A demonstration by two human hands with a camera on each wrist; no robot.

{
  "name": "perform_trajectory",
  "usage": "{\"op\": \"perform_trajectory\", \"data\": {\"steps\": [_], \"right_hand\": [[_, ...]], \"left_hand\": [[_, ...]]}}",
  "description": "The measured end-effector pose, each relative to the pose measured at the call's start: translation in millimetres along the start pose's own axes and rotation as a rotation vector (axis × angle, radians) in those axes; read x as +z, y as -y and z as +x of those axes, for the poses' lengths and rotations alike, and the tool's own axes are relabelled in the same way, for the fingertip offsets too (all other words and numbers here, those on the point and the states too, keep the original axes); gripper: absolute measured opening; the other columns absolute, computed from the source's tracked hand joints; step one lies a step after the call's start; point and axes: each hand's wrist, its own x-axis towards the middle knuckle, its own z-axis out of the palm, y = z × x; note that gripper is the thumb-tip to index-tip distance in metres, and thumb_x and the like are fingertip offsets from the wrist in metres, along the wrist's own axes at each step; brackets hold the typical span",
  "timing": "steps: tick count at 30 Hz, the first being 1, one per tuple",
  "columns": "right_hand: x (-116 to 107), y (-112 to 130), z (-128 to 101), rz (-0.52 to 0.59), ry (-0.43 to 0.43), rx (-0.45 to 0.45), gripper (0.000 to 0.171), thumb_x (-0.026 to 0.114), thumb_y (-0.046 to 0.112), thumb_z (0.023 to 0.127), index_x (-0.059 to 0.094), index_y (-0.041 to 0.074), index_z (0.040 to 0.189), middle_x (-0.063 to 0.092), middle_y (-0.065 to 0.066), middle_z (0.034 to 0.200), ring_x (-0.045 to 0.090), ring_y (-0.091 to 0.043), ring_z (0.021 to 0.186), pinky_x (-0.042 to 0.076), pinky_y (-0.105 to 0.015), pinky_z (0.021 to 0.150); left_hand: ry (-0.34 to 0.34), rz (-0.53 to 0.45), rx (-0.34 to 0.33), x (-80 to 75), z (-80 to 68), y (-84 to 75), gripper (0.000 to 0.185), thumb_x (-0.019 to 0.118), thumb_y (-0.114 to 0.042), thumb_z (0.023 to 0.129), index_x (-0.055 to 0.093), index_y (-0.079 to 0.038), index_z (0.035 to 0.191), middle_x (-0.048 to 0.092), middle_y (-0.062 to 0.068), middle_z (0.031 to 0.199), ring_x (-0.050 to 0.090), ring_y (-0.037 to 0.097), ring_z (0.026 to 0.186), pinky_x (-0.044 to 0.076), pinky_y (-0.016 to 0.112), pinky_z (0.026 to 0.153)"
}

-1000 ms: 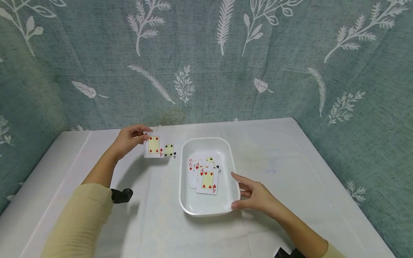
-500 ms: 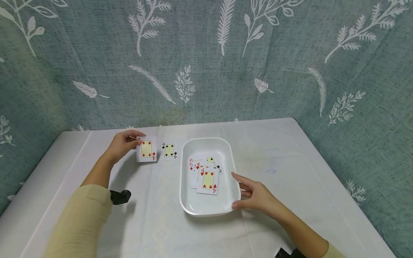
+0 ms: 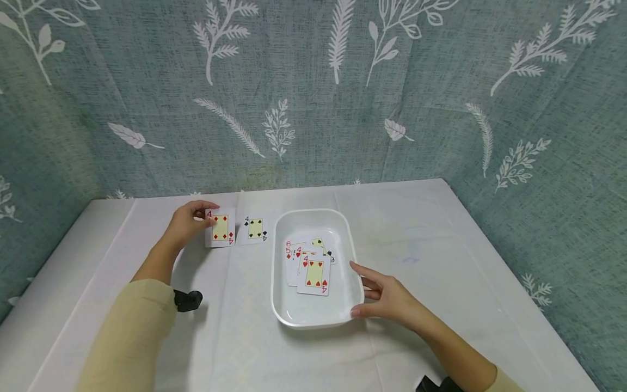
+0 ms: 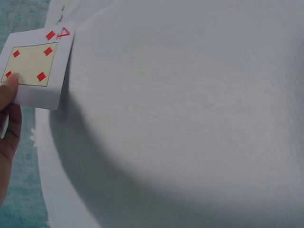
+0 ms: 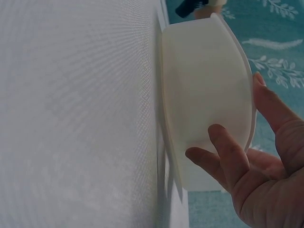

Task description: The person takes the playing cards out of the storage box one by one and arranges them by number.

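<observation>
1. Left hand (image 3: pixel 188 222): pinching the four of diamonds (image 3: pixel 220 228) at its left edge. In the left wrist view a fingertip (image 4: pixel 8 81) sits on the card face (image 4: pixel 32 64).
2. Four of diamonds: face up, low over or on the table (image 3: pixel 441 239); contact can't be confirmed from these views. It's at the far-left part of the table, well left of the tray (image 3: pixel 313 321).
3. Four of spades (image 3: pixel 255 229): flat on the table, face up, just right of the diamonds card, between it and the tray. Narrow gap between the two cards, not overlapping.
4. Right hand (image 3: pixel 387 296): at the tray's near-right corner, fingers loosely spread, nothing clamped. In the right wrist view the fingers (image 5: pixel 223 152) lie against the tray's outer wall (image 5: pixel 204 95), thumb up at the rim.
5. Tray: white, rectangular with rounded corners, centre of the table. Holds a loose overlapping pile of face-up cards (image 3: pixel 308 261).
6. Pile: four of hearts (image 3: pixel 314 275) on top, nearest the person; a 6, a 5 and another 4, red indices, show at the left edge; a black spade card pokes out at the far right.
7. Background: teal curtain (image 3: pixel 313 81) with white leaf print behind the table. White cloth covers the table.
8. Black wrist-camera mount (image 3: pixel 188 300) shows under the left forearm, yellow sleeve (image 3: pixel 129 337) above it.
</observation>
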Motion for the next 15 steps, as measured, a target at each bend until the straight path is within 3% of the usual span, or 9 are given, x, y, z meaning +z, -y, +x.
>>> {"op": "perform_trajectory", "data": {"steps": [10,15], "right_hand": [[-1.9,0.3,1.4,0.002,-0.01,0.018,0.096,0.083,0.012,0.071,0.028,0.006,0.149,0.043,-0.027,0.139,0.054,-0.036,0.119,0.054,-0.031,0.082],[-1.3,-0.6,1.1,0.005,-0.004,0.014,0.095,0.083,0.013,0.071,0.028,0.006,0.149,0.043,-0.027,0.14,0.055,-0.036,0.118,0.054,-0.031,0.082]], "left_hand": [[-0.076,0.014,0.041,16.0,6.2,7.1,0.034,0.062,0.005,0.087,0.057,0.004,0.121,0.047,0.02,0.104,0.048,0.033,0.097,0.041,0.032,0.071],[-0.076,0.035,0.012,20.8,7.2,6.3,0.035,0.062,0.005,0.086,0.057,0.004,0.121,0.047,0.02,0.107,0.047,0.033,0.096,0.04,0.035,0.072]]}}
